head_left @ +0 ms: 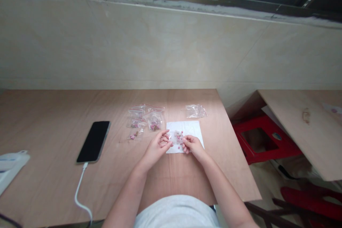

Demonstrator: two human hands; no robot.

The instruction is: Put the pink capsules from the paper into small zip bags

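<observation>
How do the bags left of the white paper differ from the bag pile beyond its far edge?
Contents: pink pieces show in the left bags; none show in the bag pile.
Layout: the left bags spread over a wider patch; the bag pile is bunched together.
Shared: both are clear plastic, lying on the wooden table.

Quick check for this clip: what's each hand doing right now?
Left hand: fingers loosely curled at the bag's left edge; whether it grips can't be told.
Right hand: closed, pinching the small clear bag.
</observation>
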